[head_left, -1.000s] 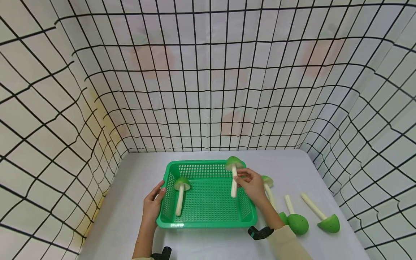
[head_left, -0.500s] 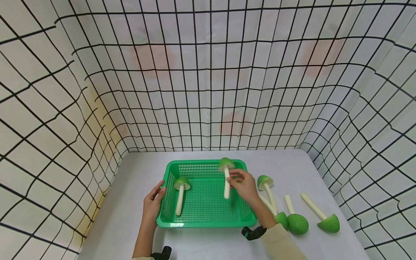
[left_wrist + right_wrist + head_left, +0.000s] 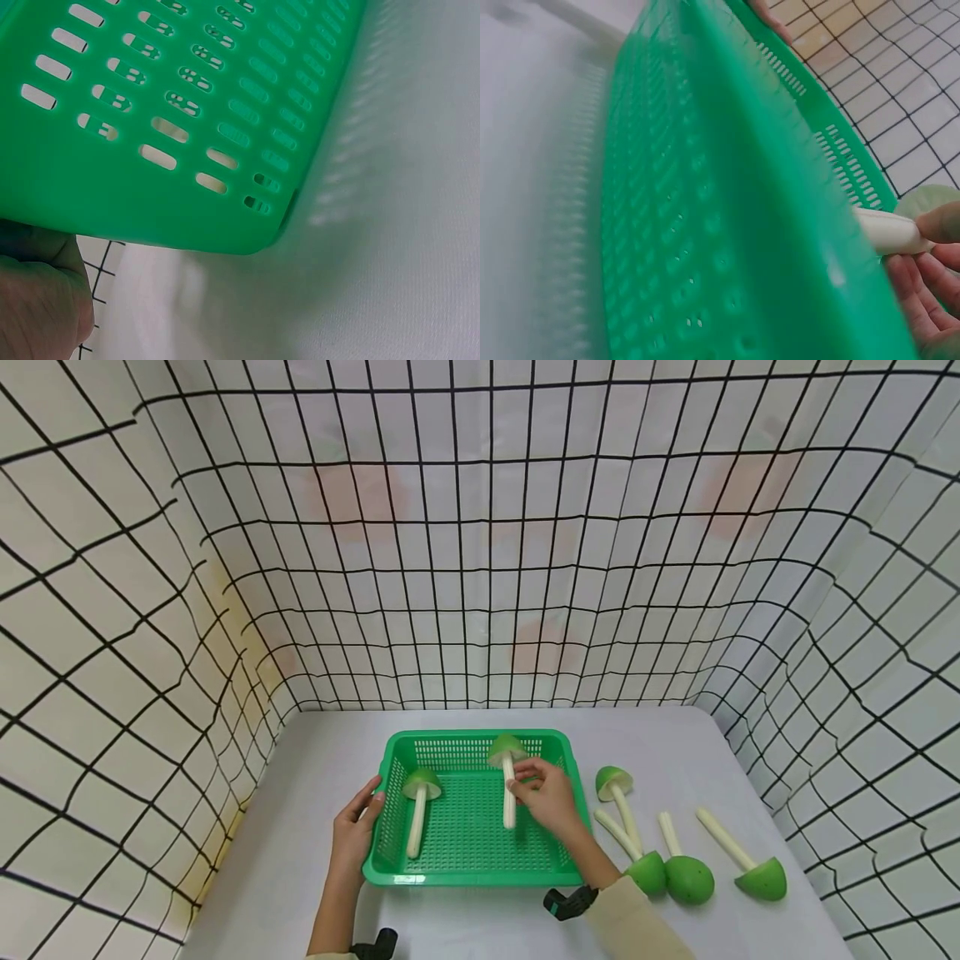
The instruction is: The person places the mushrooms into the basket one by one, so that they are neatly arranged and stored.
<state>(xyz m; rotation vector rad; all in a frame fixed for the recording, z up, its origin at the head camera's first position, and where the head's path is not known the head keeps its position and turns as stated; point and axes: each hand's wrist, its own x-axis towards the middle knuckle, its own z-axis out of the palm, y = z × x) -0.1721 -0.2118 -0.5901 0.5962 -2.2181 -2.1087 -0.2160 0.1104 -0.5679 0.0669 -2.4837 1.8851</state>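
A green plastic basket (image 3: 480,879) rests on the white tabletop. My left hand (image 3: 352,842) holds its left rim, thumb at the edge and fingers along the outer wall; the left wrist view shows part of that hand (image 3: 41,304) at the rim. My right hand (image 3: 553,802) pinches the pale stem of a toy mushroom (image 3: 509,802) between thumb and fingers, over the basket's right half. Its green cap points toward the back wall. In the right wrist view the stem (image 3: 889,231) shows past the basket wall. Another toy mushroom (image 3: 417,822) lies inside at the left.
Several green-capped mushrooms lie right of the basket: one (image 3: 615,783) farther back, two with caps side by side, including this one (image 3: 690,880), and one (image 3: 762,879) farthest right. Black wire grid (image 3: 491,568) before white cloth encloses the table at back and sides.
My right hand has moved left with the mushroom, from the basket's right rim farther in over the basket, and slightly nearer me. The left hand stays on the rim.
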